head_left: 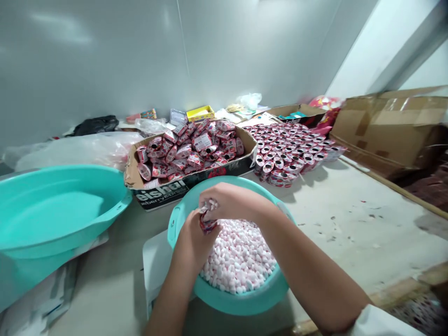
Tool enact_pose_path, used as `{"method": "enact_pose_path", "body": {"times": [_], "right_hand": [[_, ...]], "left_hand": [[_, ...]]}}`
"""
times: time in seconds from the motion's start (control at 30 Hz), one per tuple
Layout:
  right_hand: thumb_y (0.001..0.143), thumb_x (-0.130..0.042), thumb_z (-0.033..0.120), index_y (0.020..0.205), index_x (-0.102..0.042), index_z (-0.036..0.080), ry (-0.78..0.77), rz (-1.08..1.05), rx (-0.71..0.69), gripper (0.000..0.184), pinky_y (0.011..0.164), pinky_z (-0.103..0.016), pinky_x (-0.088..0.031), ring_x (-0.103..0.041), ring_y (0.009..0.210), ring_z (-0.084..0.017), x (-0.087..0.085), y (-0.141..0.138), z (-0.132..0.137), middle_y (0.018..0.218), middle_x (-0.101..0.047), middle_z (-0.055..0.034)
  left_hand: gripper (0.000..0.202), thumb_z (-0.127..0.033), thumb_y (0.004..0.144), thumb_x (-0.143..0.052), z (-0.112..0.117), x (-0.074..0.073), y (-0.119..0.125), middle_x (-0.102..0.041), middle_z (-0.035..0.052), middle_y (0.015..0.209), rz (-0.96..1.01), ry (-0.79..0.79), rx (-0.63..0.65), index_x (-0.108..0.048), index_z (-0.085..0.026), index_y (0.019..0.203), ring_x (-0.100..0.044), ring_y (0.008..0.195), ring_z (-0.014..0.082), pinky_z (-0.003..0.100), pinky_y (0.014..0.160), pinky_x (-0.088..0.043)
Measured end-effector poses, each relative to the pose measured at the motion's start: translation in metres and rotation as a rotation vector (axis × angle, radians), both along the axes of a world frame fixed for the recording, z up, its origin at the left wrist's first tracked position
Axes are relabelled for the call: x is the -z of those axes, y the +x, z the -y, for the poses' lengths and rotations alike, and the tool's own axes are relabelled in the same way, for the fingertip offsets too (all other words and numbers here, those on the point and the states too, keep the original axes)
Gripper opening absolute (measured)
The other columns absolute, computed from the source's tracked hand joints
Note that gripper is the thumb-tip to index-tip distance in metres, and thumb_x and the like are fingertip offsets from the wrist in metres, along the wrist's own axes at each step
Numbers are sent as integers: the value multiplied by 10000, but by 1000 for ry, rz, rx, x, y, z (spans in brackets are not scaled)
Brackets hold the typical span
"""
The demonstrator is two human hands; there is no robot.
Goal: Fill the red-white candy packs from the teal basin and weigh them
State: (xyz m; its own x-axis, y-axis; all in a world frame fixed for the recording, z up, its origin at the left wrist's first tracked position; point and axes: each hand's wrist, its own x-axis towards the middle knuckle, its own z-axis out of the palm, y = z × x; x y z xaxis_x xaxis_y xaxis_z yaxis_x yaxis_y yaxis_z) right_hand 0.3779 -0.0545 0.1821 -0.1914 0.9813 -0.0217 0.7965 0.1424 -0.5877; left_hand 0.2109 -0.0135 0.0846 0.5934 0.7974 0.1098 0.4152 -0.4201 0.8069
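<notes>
My left hand (198,240) is closed round a small printed candy box (208,224), held over the left side of a turquoise basin (241,305). Right above that box, my right hand (226,200) has its fingers curled round several pale candies (211,204) at the box's top. Pale pink and white candies (241,261) fill much of the basin below both hands. Part of the held box is hidden by my fingers.
Behind the basin stands a carton (164,191) heaped with printed boxes. Many open-topped boxes (283,149) stand packed together to its right. A large turquoise tub (59,205) is at left, and a big cardboard box (388,130) at right.
</notes>
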Motion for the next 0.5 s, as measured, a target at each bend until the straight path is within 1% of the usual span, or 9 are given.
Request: {"method": "enact_pose_path", "body": {"times": [0.1,0.17,0.23,0.27,0.33,0.37,0.43,0.47,0.5], "right_hand": [[810,-724,242,949,-724,189,29,-18,-8,149,602,-214,-332,-533,709,-93,-4,-1,3,852,-680,15],[881,-676,304,953,-715,182,75,-44,12,147,622,-212,-331,-524,704,-90,-5,0,4,866,-682,2],[974,-550,336,919,-692,155,111,-67,102,236,632,-215,-326,-501,693,-87,-3,6,4,850,-672,-18],[1000,-488,330,894,-675,141,106,-62,175,287,623,-218,-319,-487,683,-87,0,10,3,827,-659,-25],[1012,-412,299,878,-654,122,12,14,302,329,591,-228,-299,-462,661,-91,9,23,-2,783,-624,-29],[990,-421,266,876,-657,115,-68,71,328,302,579,-231,-293,-457,653,-94,15,30,-4,766,-611,-28],[915,-498,199,857,-682,104,-245,169,290,215,575,-230,-309,-470,646,-99,29,43,-10,739,-604,-26],[871,-562,194,866,-703,103,-312,194,252,168,583,-227,-333,-493,653,-106,35,46,-13,744,-619,-27],[825,-636,205,915,-728,108,-353,199,216,161,603,-225,-366,-528,678,-117,42,48,-15,780,-650,-34]], "left_hand": [[173,-253,764,-750,-2,5,0,-643,50,895,61,22,-28,-646,-202,893,-612,884,259,321,764,-427],[184,-255,771,-740,-1,4,1,-650,55,925,85,40,-42,-653,-202,924,-614,926,264,333,802,-443],[185,-279,802,-724,0,1,0,-647,59,945,79,64,-40,-650,-204,954,-610,937,262,337,811,-450],[183,-293,823,-715,1,-2,0,-644,59,960,67,84,-36,-648,-207,970,-607,936,258,337,809,-452],[192,-299,846,-711,4,-8,-3,-642,53,983,46,143,-42,-644,-215,1004,-606,927,250,333,801,-453],[198,-298,850,-717,5,-11,-5,-642,47,985,34,181,-53,-642,-220,1016,-607,922,247,330,796,-451],[219,-295,844,-741,7,-15,-10,-643,36,972,7,261,-106,-636,-228,1024,-611,910,249,324,768,-443],[228,-303,841,-753,8,-16,-12,-643,34,961,-17,298,-135,-634,-230,1020,-612,896,254,323,744,-436],[227,-314,840,-760,8,-17,-13,-642,33,950,-46,325,-157,-633,-230,1009,-611,880,258,323,720,-428]]}}
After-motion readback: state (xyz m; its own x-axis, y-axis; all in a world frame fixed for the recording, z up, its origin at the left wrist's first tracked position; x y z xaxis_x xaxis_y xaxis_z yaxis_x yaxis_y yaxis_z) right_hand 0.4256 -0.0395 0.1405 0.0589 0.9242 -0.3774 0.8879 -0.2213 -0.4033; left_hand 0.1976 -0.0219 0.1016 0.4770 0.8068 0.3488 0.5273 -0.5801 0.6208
